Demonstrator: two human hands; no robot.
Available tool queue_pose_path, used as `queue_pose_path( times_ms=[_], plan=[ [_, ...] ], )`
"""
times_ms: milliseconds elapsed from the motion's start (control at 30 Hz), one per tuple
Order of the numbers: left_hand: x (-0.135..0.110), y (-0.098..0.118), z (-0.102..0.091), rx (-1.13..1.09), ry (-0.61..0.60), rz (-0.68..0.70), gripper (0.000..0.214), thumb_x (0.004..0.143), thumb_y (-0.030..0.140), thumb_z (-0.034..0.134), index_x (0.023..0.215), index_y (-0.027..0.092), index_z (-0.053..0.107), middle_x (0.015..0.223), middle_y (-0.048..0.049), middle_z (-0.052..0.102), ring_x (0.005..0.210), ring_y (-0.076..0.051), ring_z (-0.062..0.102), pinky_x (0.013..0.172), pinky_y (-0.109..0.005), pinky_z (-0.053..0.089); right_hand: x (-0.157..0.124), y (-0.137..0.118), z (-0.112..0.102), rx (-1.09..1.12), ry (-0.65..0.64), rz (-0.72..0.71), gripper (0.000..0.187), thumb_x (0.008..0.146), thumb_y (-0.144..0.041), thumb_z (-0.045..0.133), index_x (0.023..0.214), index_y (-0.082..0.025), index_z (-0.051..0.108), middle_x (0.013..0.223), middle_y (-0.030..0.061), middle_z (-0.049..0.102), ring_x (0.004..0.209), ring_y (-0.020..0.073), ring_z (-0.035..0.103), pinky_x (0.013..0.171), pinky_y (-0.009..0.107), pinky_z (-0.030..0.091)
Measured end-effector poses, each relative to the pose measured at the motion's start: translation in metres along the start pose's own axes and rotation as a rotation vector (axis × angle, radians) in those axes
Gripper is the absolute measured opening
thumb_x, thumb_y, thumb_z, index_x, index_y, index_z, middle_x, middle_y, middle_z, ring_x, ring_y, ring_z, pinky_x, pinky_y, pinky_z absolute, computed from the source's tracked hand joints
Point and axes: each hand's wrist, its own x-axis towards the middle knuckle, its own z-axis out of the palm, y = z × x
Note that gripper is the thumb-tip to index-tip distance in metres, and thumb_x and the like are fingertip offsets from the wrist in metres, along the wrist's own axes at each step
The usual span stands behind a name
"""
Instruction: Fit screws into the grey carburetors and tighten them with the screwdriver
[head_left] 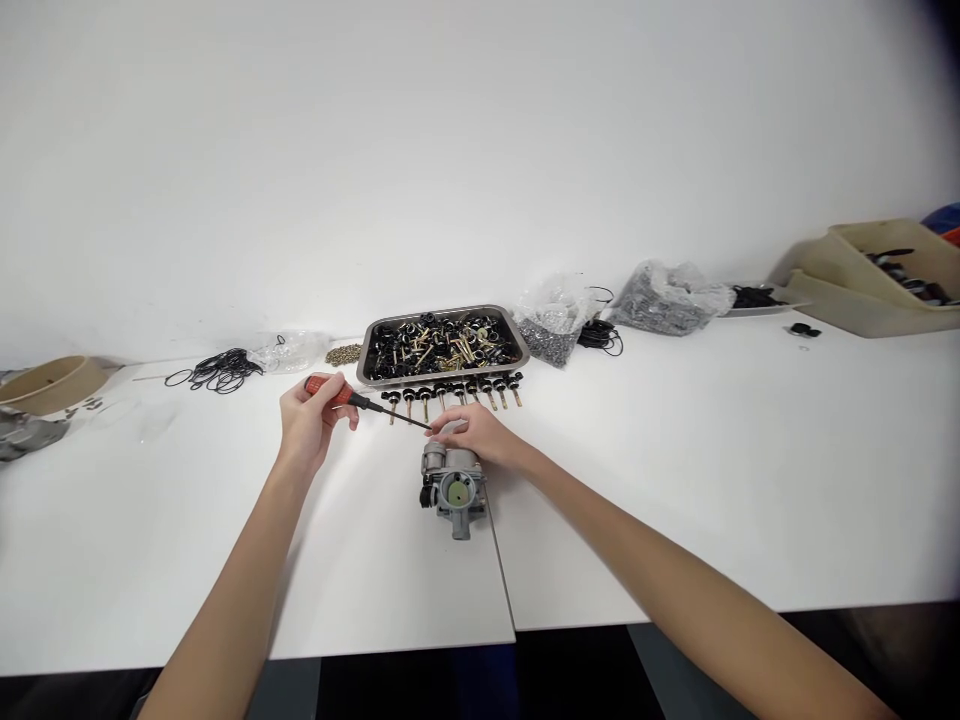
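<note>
A grey metal carburetor [453, 487] stands on the white table [675, 480] in front of me. My right hand [472, 436] rests on its far top, fingers curled over it. My left hand [309, 417] is closed round the red handle of a screwdriver [358, 401]. The black shaft points right, its tip reaching the top of the carburetor by my right fingers. Just beyond, a row of several black-capped brass screws [454, 394] lies in a line.
A metal tray [373, 360] of black and brass parts sits behind the row. Black rubber rings [216, 370], clear bags of parts [664, 297] and beige bins [877, 275] line the back. A seam [501, 570] runs between the two tabletops.
</note>
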Motion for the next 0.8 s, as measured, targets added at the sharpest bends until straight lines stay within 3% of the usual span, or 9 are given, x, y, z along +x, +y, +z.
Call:
queue_pose_path(
  times_ms=[233, 600, 800],
  plan=[
    [-0.001, 0.0, -0.001, -0.004, -0.002, -0.005, 0.026, 0.07, 0.03, 0.071, 0.072, 0.012, 0.053, 0.066, -0.0025, 0.058, 0.043, -0.012, 0.053, 0.036, -0.026, 0.043, -0.002, -0.004, 0.001, -0.027, 0.022, 0.012, 0.034, 0.075, -0.044, 0.067, 0.089, -0.013, 0.069, 0.097, 0.0088, 0.066, 0.087, 0.0181, 0.062, 0.071, 0.028, 0.049],
    [-0.005, 0.002, 0.004, 0.062, -0.017, 0.054, 0.023, 0.071, 0.028, 0.071, 0.073, 0.012, 0.054, 0.063, -0.0022, 0.059, 0.041, -0.014, 0.054, 0.037, -0.028, 0.043, 0.001, 0.004, 0.002, -0.033, 0.053, -0.02, 0.024, 0.074, -0.036, 0.068, 0.082, -0.013, 0.07, 0.091, 0.007, 0.065, 0.071, 0.0138, 0.06, 0.064, 0.025, 0.048],
    [-0.005, 0.03, 0.024, 0.167, -0.136, 0.098, 0.022, 0.069, 0.027, 0.073, 0.073, 0.013, 0.057, 0.057, -0.0017, 0.057, 0.039, -0.012, 0.051, 0.038, -0.025, 0.039, -0.002, -0.005, -0.001, -0.009, 0.058, -0.053, 0.023, 0.071, -0.037, 0.071, 0.075, -0.014, 0.071, 0.084, 0.0059, 0.063, 0.07, 0.0125, 0.057, 0.062, 0.024, 0.048]
  ],
)
